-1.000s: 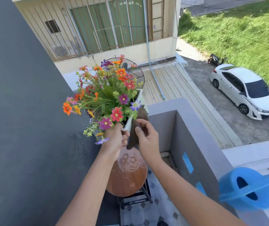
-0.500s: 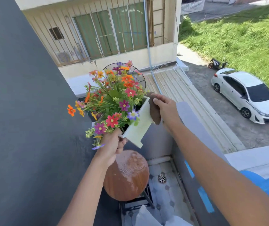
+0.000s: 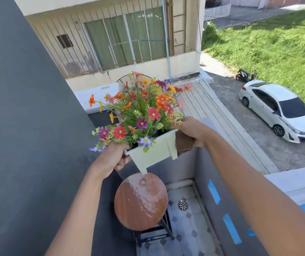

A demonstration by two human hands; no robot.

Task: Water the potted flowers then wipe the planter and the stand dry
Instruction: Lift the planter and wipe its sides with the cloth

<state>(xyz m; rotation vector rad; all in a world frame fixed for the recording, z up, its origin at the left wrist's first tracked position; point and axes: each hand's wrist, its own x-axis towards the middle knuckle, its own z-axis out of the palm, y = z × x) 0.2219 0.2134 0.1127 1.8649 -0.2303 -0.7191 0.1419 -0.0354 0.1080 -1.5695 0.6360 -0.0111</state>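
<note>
A white rectangular planter [image 3: 153, 153] full of colourful flowers [image 3: 142, 109] is held up in the air above a round brown wooden stand [image 3: 140, 201], whose top looks wet and streaky. My left hand [image 3: 113, 157] grips the planter's near left corner. My right hand [image 3: 190, 129] presses a brown cloth [image 3: 184, 145] against the planter's right end. One planter foot hangs just over the stand's far edge.
A dark grey wall [image 3: 27, 145] runs along the left. A grey balcony parapet [image 3: 220, 198] with blue tape marks stands at the right. Tiled floor with a drain [image 3: 182, 205] lies below. Beyond are a neighbouring house, grass and a white car [image 3: 279, 109].
The planter has turned so its long side faces me and sits lower over the stand. My right hand with the cloth slid from the near corner along to the right end.
</note>
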